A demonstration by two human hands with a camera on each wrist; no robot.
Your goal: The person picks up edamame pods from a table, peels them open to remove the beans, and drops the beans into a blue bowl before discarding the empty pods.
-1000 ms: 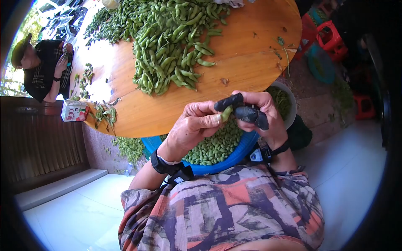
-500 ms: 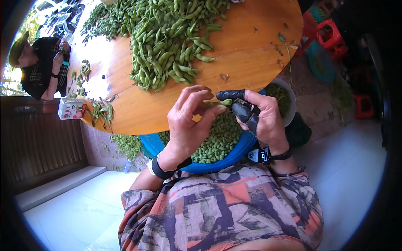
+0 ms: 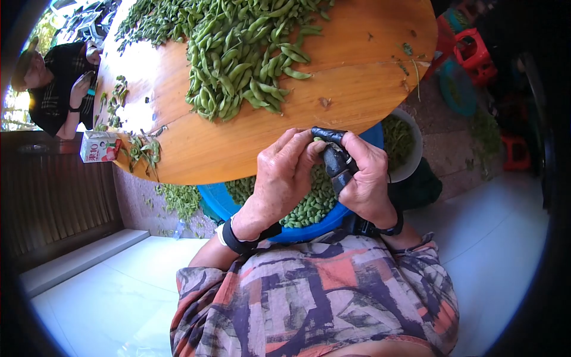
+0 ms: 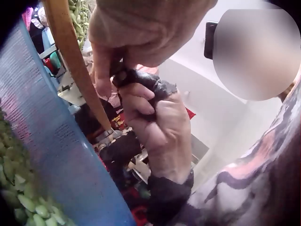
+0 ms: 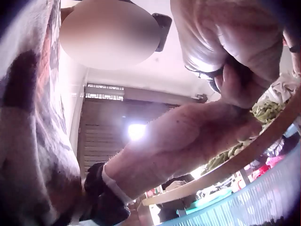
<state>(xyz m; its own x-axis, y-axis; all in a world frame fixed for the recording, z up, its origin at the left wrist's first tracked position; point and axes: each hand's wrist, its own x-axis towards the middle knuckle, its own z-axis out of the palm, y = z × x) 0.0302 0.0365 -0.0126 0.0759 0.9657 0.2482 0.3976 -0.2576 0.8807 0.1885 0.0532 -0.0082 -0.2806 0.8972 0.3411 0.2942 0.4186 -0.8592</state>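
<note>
Over the blue basket point(image 3: 276, 235), the two hands meet at the fingertips. Between them shows a bit of green soybean pod point(image 3: 317, 140), mostly hidden by the fingers. My left hand point(image 3: 279, 175) pinches it with thumb and fingers. My right hand point(image 3: 367, 178), with black wrapping on thumb and forefinger, grips the pod from the other side. Shelled green soybeans point(image 3: 306, 208) fill the basket below. In the left wrist view the right hand point(image 4: 155, 115) has its other fingers curled in; the left hand point(image 5: 221, 113) reaches across the right wrist view.
Many soybean pods point(image 3: 238, 65) are heaped on the wooden table point(image 3: 351, 77). A drink carton point(image 3: 98, 147) stands at the table's left edge near loose pods. A pale basin point(image 3: 419, 146) sits right of the basket. Another person point(image 3: 59, 89) sits at the far left; red stools point(image 3: 473, 56) stand right.
Half a second ago the left fingers were spread wider, with a pod stretching across to the right fingertips. Now the left fingers have closed in against the right hand, covering most of the pod.
</note>
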